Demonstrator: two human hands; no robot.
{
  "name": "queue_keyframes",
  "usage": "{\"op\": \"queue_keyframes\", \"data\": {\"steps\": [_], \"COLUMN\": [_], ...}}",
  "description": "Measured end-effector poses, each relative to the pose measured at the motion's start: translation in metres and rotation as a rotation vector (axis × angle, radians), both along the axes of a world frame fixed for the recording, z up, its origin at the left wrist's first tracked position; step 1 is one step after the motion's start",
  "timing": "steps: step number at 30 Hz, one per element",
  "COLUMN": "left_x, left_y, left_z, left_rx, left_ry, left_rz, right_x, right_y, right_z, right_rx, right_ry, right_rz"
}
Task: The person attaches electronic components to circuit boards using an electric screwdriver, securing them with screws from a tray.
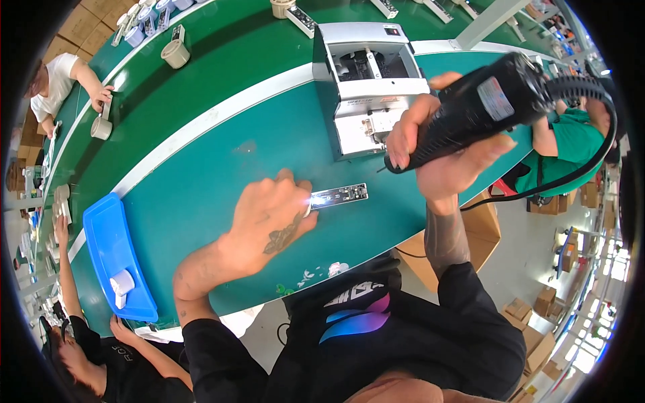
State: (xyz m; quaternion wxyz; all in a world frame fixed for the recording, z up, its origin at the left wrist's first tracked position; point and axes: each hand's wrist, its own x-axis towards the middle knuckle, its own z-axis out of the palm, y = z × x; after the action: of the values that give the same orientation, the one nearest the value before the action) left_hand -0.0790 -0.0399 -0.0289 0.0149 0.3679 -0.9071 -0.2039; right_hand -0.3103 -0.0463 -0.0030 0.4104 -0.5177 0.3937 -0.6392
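Note:
My right hand is wrapped round a black electric screwdriver. Its thin bit points down and to the left, above the table. A thick cable runs from its back end along my right side. My left hand is closed over the left end of a narrow part with a circuit board. Under my fingers a bit of white housing shows, and a bright glow sits on the board beside them. The rest of the housing is hidden by the hand. Between the bit and the board there is a gap.
A grey, black-sided screw feeder stands beyond my hands. At the left lies a blue tray with a white part in it. A green conveyor belt carries several similar white parts. Co-workers sit left and right; a cardboard box stands below.

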Motion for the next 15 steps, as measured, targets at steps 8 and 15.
{"op": "queue_keyframes", "data": {"steps": [8, 15], "left_x": [-0.001, 0.001], "left_y": [0.0, 0.004], "left_z": [-0.001, -0.001], "left_rx": [0.01, -0.021], "left_ry": [-0.067, -0.008], "left_rz": [0.014, 0.0], "right_x": [0.012, 0.015], "right_y": [0.005, 0.015], "right_z": [-0.014, -0.021], "right_rx": [0.043, 0.028], "right_ry": [-0.001, -0.016], "right_rz": [0.068, 0.101]}}
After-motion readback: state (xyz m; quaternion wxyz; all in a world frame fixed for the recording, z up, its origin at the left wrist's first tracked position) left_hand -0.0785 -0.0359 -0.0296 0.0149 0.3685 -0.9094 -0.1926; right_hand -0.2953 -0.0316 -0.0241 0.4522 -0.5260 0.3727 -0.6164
